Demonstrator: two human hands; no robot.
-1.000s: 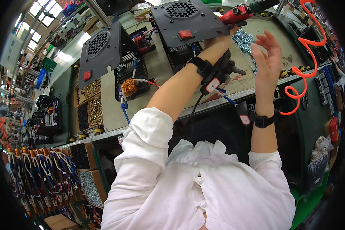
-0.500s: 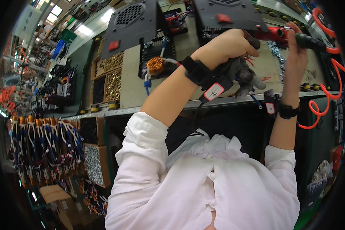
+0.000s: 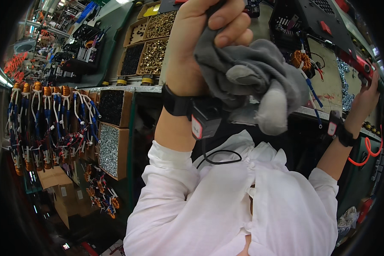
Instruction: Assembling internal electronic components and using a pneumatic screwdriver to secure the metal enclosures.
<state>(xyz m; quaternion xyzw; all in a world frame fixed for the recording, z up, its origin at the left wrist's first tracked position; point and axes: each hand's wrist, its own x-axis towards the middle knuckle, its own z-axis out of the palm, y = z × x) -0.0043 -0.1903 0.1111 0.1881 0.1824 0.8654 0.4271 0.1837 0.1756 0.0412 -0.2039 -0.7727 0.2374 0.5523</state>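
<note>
My left hand (image 3: 192, 47) is raised close to the camera, its fingers closed round the upper end of a crumpled grey work glove (image 3: 264, 81). The limp glove hangs over the bench's front edge, with its paler fingertips pointing down. Far off to the right, my right hand (image 3: 368, 94) is wrapped round a red air tool (image 3: 361, 65) with a dark end. Part of that grip is hidden near the dark rim. Left of the tool stands a black metal housing (image 3: 309, 21). A copper-wound ring coil (image 3: 301, 60) with blue and white leads lies below it.
Cardboard boxes of brass fasteners (image 3: 154, 55) and black screws (image 3: 133, 59) stand on the bench, left of my left hand. Many coils with leads (image 3: 51, 123) hang at the left. A box of silver screws (image 3: 109, 149) sits lower. A red coiled hose (image 3: 367, 154) dangles at right.
My left hand has come away from the tool, toward the camera and left, with the glove. The view has shifted left, and my right hand with the tool appears farther right.
</note>
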